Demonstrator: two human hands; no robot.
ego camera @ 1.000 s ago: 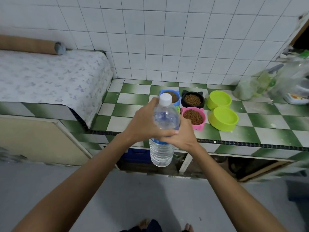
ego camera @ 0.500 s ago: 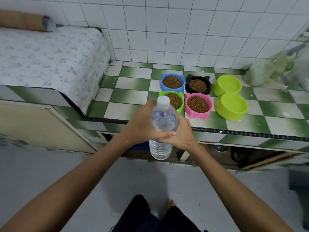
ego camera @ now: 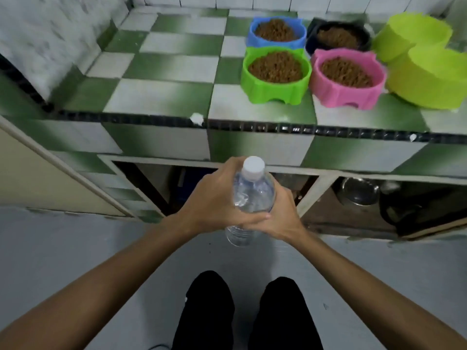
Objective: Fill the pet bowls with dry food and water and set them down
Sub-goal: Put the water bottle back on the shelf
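While both hands wrap the clear water bottle (ego camera: 249, 198) at the centre of the frame, the left hand (ego camera: 214, 202) curls round its near side and the right hand (ego camera: 279, 218) grips it from the other, fingers overlapping. The white cap (ego camera: 253, 168) is on. Four bowls at the upper right already hold dry food: blue bowl (ego camera: 276, 34), black bowl (ego camera: 338, 37), green bowl (ego camera: 275, 74) and pink bowl (ego camera: 347, 78). Two lime bowls (ego camera: 429, 74) at the far right edge look empty, likely meant for water. The risk is spillage: squeezing the thin bottle as the cap comes off could send water onto the floor or, while pouring, into the food alongside.
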